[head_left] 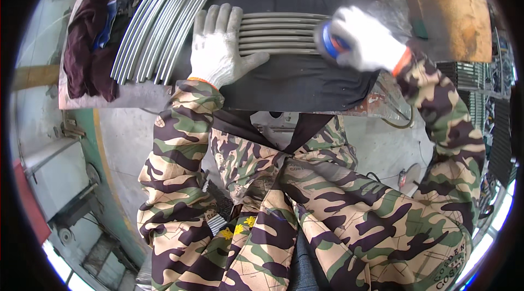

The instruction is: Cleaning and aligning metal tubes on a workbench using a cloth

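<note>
Metal rods (278,33) are being held in a flat, side-by-side row on the black cloth (305,81), directly between the two gloved hands. Their long axis is running left to right, roughly parallel to the near edge of the worktable (147,94). The left part of the row is being covered by the left hand (215,45), whose four fingers are being extended away from the body, nearly square to the rods; nothing is being clasped by them, and the thumb is being spread to the right along the row's near side. A blue round tool (329,40) is being grasped in the right hand (363,37), the fingers being curled around it, though the finer grip is being hidden by blur. The tool is being held at the right of the visible stretch, so the rods are lying to the left of the right fingers, in line with the tool; whether it is touching them cannot be told. The left hand is being placed nearer, right against the row.
</note>
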The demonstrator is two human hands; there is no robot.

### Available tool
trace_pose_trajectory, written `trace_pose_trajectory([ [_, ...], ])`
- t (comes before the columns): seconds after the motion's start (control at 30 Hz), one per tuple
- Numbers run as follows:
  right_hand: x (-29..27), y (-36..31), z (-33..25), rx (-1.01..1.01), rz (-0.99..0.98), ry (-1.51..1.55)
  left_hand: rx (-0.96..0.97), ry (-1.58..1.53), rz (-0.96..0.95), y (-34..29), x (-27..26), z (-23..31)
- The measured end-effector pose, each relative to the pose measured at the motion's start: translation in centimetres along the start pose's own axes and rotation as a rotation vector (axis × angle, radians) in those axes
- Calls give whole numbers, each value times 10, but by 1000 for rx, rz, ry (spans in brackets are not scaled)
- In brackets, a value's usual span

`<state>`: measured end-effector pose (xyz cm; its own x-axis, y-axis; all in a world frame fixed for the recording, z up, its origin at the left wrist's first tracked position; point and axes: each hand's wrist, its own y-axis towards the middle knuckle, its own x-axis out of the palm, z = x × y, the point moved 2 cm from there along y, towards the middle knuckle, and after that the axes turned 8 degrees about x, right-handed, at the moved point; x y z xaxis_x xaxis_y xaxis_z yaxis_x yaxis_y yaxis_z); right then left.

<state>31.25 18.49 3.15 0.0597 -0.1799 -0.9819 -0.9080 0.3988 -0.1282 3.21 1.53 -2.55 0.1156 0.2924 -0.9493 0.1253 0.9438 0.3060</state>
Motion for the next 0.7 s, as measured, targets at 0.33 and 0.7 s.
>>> trace_pose_trajectory([
  [0.33,-10,1,7,115,-38,-30,31,-93,22,11,7,-21],
  [0.7,-2,5,-10,39,-12,-56,47,-121,199,-3,16,-8],
])
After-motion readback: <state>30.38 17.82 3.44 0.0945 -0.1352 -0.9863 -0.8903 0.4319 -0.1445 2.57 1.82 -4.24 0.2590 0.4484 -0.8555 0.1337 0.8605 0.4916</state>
